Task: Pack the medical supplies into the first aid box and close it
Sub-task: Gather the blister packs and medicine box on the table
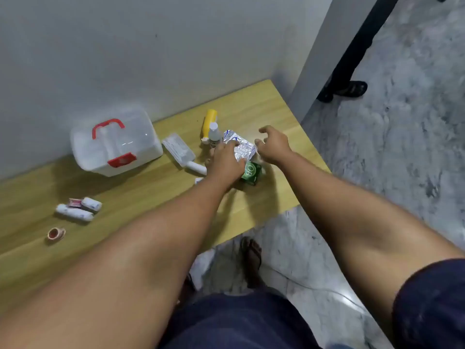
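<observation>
Setting: a wooden worktop point(141, 197) pushed against a grey wall, with a marbled floor on the side away from the wall and past the worktop's right end.

First aid box point(115, 143): translucent white, red handle and red latch, standing by the wall. Lid appears shut. All positions below are given relative to this box.

Right of the box, close by: a flat clear packet point(178, 148), with a white tube point(197, 168) at its near end.

Further right, in a cluster: a yellow bottle point(209, 123) lying down, a small clear bottle point(214, 136), a crinkled silver-and-blue pouch point(241, 148) and a green carton point(251, 173).

In front of the box, well apart from it: two wrapped bandage rolls point(78, 210) with a small red-printed packet point(74, 203) between them; beyond those, nearer the front edge, a roll of tape point(55, 233).

Left hand point(226, 163): curled over the near edge of the pouch, fingers touching it; a firm hold cannot be confirmed.

Right hand point(273, 144): fingers spread wide, holding nothing, just beside the pouch's far-right side.

Step in hand, by judgement: gathering the first item; nothing looks packed yet. The next move calls for unlatching and raising the lid before anything can go in, so one hand must be freed.

Edges and room: the cluster lies near the worktop's right end, and the carton could be nudged off. Bare worktop between box and cluster gives space to carry things across; the wall behind the box may limit how far the lid swings.
</observation>
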